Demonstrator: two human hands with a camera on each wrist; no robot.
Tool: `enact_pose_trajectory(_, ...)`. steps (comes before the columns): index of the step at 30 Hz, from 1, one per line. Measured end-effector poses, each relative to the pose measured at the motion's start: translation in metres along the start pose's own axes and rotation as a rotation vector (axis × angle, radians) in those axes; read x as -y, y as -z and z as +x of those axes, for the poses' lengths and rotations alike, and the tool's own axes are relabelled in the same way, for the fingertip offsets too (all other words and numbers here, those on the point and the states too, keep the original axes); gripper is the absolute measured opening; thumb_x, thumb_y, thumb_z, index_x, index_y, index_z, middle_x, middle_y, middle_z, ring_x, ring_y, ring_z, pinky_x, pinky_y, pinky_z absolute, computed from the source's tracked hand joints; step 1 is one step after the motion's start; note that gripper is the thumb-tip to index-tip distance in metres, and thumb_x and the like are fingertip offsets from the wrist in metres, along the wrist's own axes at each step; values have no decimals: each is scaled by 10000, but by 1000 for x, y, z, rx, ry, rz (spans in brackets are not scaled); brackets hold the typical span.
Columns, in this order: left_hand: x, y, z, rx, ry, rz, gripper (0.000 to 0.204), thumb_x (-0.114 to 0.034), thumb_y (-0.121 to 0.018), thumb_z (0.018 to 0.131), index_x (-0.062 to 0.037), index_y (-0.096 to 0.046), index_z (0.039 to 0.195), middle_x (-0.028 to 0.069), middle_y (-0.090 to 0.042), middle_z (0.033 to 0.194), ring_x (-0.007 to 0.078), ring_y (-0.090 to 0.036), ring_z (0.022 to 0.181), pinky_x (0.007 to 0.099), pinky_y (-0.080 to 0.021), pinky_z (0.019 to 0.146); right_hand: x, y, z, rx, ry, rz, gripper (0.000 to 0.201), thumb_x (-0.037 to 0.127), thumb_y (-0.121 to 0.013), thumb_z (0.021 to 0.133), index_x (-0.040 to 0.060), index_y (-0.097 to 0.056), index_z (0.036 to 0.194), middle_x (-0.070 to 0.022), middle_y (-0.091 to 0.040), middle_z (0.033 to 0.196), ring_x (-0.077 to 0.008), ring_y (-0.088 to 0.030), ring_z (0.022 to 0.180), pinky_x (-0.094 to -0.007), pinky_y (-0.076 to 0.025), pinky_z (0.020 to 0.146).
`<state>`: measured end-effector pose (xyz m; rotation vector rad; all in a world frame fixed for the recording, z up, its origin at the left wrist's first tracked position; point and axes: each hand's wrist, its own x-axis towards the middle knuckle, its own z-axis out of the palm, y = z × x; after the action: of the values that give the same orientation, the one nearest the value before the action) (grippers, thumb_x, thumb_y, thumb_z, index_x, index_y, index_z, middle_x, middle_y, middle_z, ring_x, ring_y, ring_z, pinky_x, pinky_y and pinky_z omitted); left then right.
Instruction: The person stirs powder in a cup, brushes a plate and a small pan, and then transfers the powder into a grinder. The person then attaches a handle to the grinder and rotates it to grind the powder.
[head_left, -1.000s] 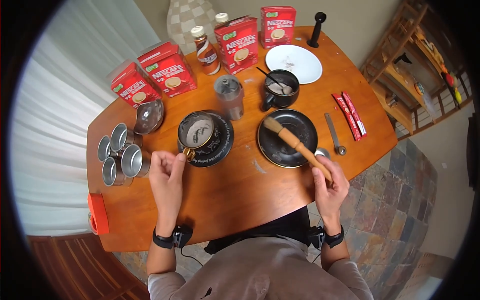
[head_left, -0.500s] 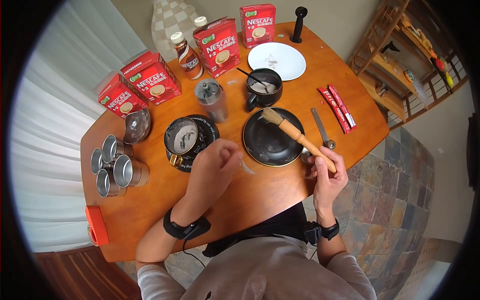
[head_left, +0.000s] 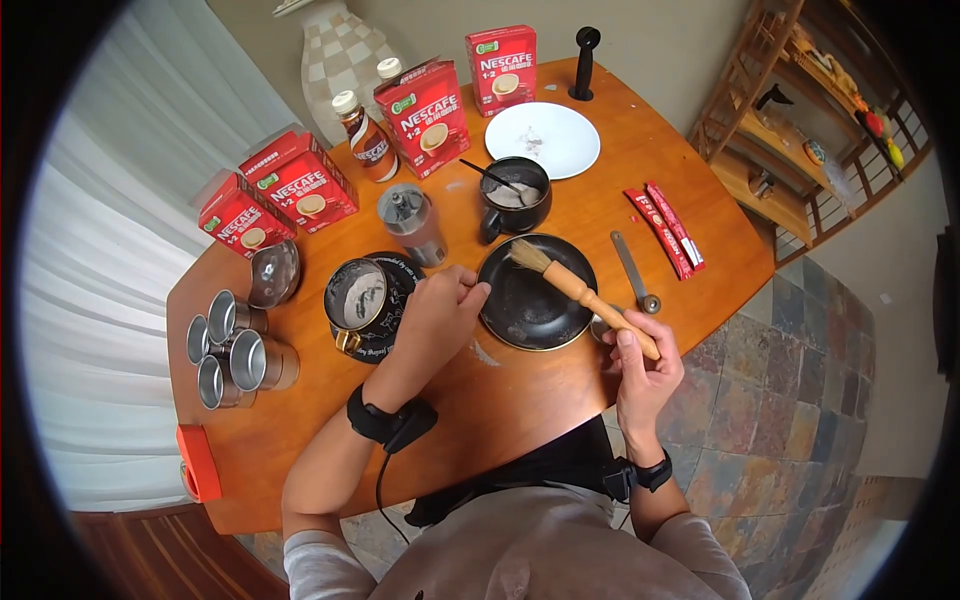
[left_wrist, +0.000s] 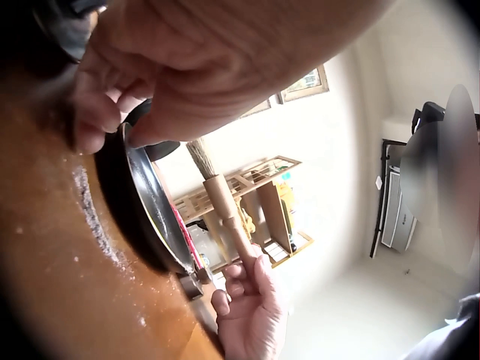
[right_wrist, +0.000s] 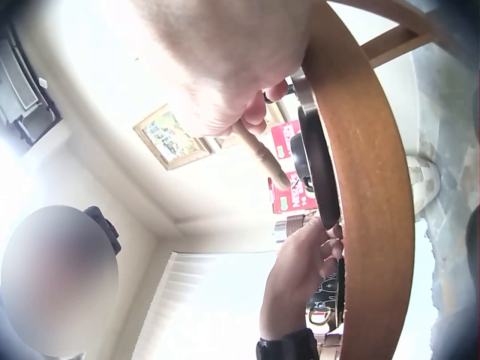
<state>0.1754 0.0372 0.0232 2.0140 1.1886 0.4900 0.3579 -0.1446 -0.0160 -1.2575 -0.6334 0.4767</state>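
Observation:
My right hand (head_left: 648,365) holds a pastry brush (head_left: 585,295) by its wooden handle, thumb on top, with the bristles over the black plate (head_left: 535,325). In the left wrist view the brush (left_wrist: 221,199) is up above the plate's dark rim (left_wrist: 154,199). My left hand (head_left: 437,315) is at the near-left edge of that plate. Its thumb and fingers pinch the rim in the left wrist view. Left of this hand, a black cup (head_left: 357,295) with a gold handle and pale powder inside stands on a dark patterned saucer (head_left: 405,275).
Spilled powder (head_left: 486,354) lies beside the plate. Behind stand a black mug (head_left: 517,215) with a spoon, a grinder (head_left: 412,225), a white plate (head_left: 575,140) and several Nescafe boxes (head_left: 425,115). Metal cups (head_left: 262,360) sit left; a measuring spoon (head_left: 633,270) and red sachets (head_left: 670,230) lie right.
My left hand has left the gold-handled cup and come right to the black plate's rim. The right hand keeps the brush over the plate, and the head view has shifted slightly.

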Motion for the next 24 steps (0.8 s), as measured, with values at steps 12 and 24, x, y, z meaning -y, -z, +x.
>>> enact_pose_trajectory(12,1,-4,9,12,102,-61,259,-186,-665,1016,67,-659,960,57,-651,702,129,-619,491,292,-466,435,-1,2,0,3,-18,-10,255,100,-734,1014,-32,-693,1228,-81,-754,971,-87,-688,832,-215,-525,721)
enact_pose_trajectory(24,-6,-7,10,21,185,-171,182,-112,-652,994,62,-631,945,47,-631,671,126,-618,496,297,-477,460,-2,2,0,8,-21,-3,253,96,-732,1014,-36,-689,1226,-85,-746,990,-100,-699,856,-222,-537,733)
